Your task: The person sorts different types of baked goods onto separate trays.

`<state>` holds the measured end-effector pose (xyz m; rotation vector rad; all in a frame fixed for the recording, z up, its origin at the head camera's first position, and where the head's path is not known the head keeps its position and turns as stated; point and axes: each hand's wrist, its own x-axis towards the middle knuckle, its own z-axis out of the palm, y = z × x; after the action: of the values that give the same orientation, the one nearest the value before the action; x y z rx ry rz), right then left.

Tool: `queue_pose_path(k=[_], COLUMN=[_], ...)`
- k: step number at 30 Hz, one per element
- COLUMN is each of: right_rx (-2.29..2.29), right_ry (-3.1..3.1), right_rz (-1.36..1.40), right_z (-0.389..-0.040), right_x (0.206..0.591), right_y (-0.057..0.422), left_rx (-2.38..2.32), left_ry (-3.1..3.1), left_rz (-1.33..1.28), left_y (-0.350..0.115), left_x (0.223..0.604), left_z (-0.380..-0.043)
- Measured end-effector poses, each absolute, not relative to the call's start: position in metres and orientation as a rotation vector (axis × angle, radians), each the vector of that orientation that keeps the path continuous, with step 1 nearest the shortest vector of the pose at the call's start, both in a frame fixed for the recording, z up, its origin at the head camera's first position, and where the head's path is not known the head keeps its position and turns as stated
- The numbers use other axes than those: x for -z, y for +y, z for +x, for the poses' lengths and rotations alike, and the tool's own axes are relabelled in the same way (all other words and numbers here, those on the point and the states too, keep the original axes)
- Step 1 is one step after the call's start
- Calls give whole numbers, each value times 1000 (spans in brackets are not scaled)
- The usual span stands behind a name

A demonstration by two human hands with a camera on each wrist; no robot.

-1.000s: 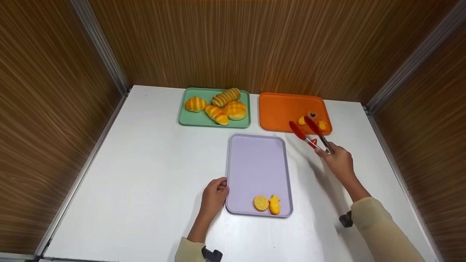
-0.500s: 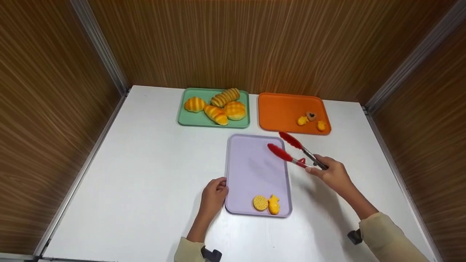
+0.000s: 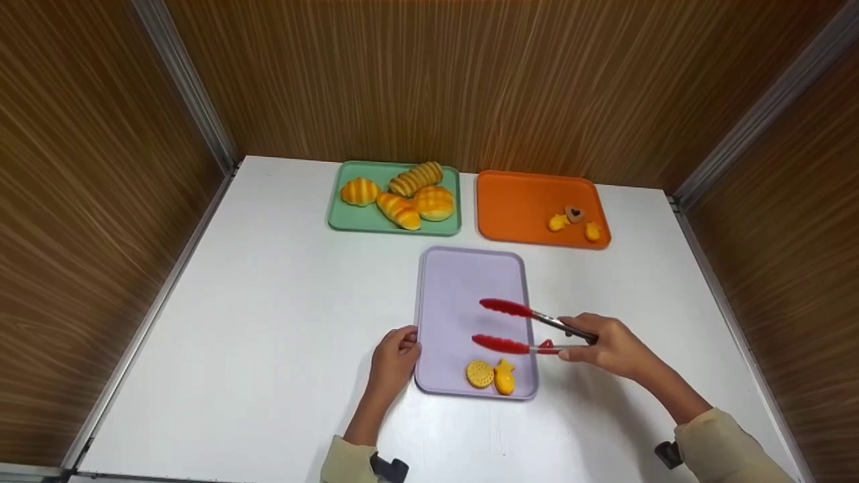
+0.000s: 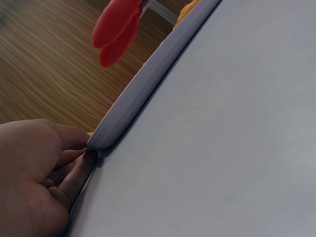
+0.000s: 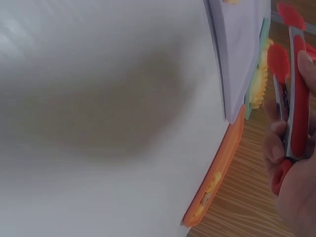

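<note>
My right hand [image 3: 611, 345] grips a pair of red-tipped tongs [image 3: 507, 308] by the handles. Their two arms are spread apart over the right half of the lilac tray [image 3: 463, 288], with nothing between the tips. Close in front of the lower tip, a round yellow biscuit [image 3: 480, 374] and a yellow pineapple-shaped piece [image 3: 504, 378] lie side by side at the tray's near end. My left hand [image 3: 394, 359] pinches the tray's left rim; in the left wrist view its fingertips [image 4: 81, 163] meet at that rim [image 4: 143, 89].
At the back stands a green tray [image 3: 335, 218] holding several toy breads [image 3: 433, 203]. Right of it, an orange tray [image 3: 513, 204] carries a brown heart-centred biscuit [image 3: 574, 214] and two small yellow pieces [image 3: 558, 223]. Wood-grain panels [image 3: 429, 80] enclose the white table [image 3: 268, 322].
My right hand has brought the spread tongs from the orange tray leftward and nearer, over the lilac tray. The left hand keeps its place on the rim.
</note>
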<state>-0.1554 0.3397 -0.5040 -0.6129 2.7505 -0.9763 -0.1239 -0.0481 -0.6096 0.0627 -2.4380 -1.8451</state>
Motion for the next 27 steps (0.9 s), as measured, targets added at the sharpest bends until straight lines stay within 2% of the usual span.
queue_pose_path(k=[9,27], right_rx=[850,626], right_ry=[2642,2812], right_rz=[-719,-929], right_z=[-144,-139], right_x=[501,508], right_y=[342,331], left_rx=[1838,1816], left_ry=[-2440,-2458], left_rz=[53,54], left_y=[-48,-48], left_x=[610,610], left_z=[-124,-123])
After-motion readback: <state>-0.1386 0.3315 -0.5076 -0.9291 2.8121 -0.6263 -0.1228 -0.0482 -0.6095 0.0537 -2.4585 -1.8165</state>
